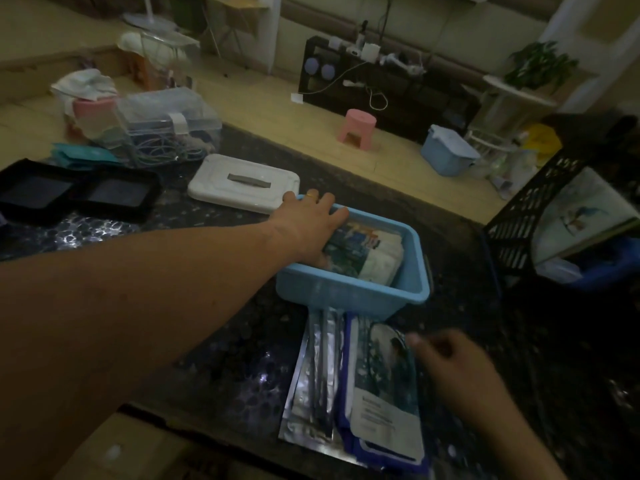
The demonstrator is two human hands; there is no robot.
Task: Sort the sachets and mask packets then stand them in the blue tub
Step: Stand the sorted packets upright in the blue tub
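The blue tub [349, 296] sits on the dark counter, with several packets [367, 252] standing inside, leaning against one another. My left hand [308, 226] reaches into the tub's left side, its fingers spread along the far rim and against the packets. In front of the tub lie a stack of silver sachets [311, 382] and a pile of mask packets [384, 396] with a blue-white print. My right hand [453, 365] hovers at the right edge of the mask packets, fingers loosely curled, holding nothing I can see.
A white lid [242, 183] lies behind the tub. A black tray [76, 195] and a clear plastic box [166, 123] stand at the far left. A black crate [540, 206] stands at the right. The counter edge runs near the bottom left.
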